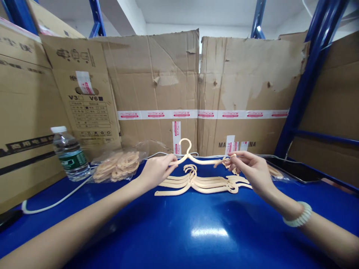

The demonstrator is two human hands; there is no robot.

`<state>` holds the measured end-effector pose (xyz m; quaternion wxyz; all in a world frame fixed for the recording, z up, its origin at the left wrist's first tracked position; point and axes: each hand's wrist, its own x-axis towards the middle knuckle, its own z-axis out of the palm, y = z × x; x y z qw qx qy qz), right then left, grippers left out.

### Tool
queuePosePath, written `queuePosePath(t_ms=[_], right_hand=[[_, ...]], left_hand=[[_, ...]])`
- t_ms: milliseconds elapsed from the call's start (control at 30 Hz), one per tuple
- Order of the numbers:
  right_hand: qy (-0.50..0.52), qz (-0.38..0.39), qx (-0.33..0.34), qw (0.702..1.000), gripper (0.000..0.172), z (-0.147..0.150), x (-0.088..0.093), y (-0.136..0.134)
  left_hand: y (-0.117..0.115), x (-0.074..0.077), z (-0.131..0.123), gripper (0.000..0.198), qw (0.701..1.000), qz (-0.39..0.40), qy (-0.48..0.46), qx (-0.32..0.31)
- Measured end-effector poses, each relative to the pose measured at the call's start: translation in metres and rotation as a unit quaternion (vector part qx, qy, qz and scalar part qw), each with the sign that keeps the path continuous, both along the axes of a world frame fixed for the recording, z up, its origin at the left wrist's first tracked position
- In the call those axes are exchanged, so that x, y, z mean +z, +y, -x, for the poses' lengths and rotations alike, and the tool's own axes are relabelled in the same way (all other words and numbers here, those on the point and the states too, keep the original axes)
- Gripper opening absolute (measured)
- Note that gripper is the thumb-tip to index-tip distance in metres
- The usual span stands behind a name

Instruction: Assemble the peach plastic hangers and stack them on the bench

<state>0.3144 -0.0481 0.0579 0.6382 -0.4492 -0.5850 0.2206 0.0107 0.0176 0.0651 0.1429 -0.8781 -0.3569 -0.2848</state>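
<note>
A beige hanger [196, 160] is held up above the blue table, its hook pointing upward. My left hand [159, 169] pinches the hanger's left arm between thumb and fingers. At the hanger's right end, my right hand [249, 168] is closed, with a small beige piece [234, 155] showing at its fingertips. The fingers partly cover that piece and the hanger's end. Below lies a row of similar beige hangers [179, 192], overlapping, hooks toward the back. Curved beige pieces [233, 186] sit at their right ends.
On the left, a clear plastic bag [119, 166] of beige pieces lies beside a water bottle [70, 155]. A white cable [56, 207] runs across the blue table [168, 231]. A dark flat device [294, 170] lies at right, near another bag [276, 172]. Cardboard [157, 93] walls the back.
</note>
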Motion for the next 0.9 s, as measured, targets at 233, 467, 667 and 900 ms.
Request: queuePosePath(t_ms=[233, 467, 667, 900], right_hand=[[0.176, 0.064, 0.040, 0.981, 0.041, 0.006, -0.021, -0.001], [0.280, 0.157, 0.053, 0.946, 0.049, -0.009, -0.026, 0.004], [0.213, 0.230, 0.140, 0.939, 0.037, -0.013, -0.035, 0.007], [0.141, 0.234, 0.167, 0.947, 0.031, -0.008, -0.035, 0.004]], left_hand=[[-0.033, -0.041, 0.006, 0.014, 0.996, -0.037, -0.069, -0.046], [-0.035, -0.058, 0.003, 0.024, 0.983, 0.030, -0.130, -0.128], [-0.037, -0.058, 0.003, 0.029, 0.972, 0.099, -0.150, -0.149], [-0.036, -0.062, 0.004, 0.027, 0.971, 0.103, -0.161, -0.143]])
